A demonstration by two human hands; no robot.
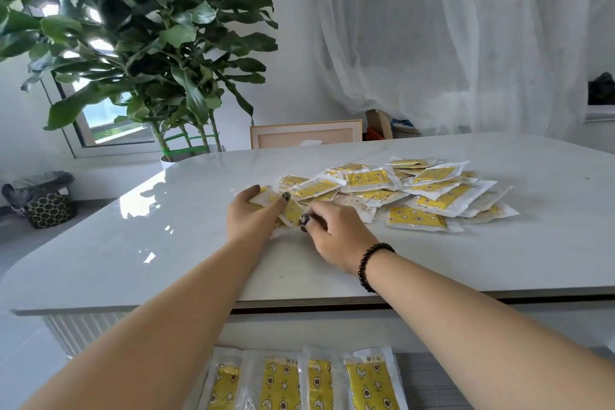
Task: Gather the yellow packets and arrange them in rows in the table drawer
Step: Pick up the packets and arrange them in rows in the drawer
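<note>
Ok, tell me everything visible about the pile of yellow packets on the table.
The pile of yellow packets lies loose and overlapping on the white table, right of centre. Each is a flat, clear-edged plastic sachet with a yellow printed panel. Both hands work its near-left edge: the left hand and right hand each touch packets there.

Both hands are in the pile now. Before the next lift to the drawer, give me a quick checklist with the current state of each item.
1. Left hand on packets at the pile's near-left edge: ok.
2. Right hand pinching a packet: ok.
3. Number of packets gathered: cannot tell, hands cover them.
4. Drawer open below the table edge: ok.
5. Row started, four packets side by side: ok.
6. Free space right of the row: ok.
</note>
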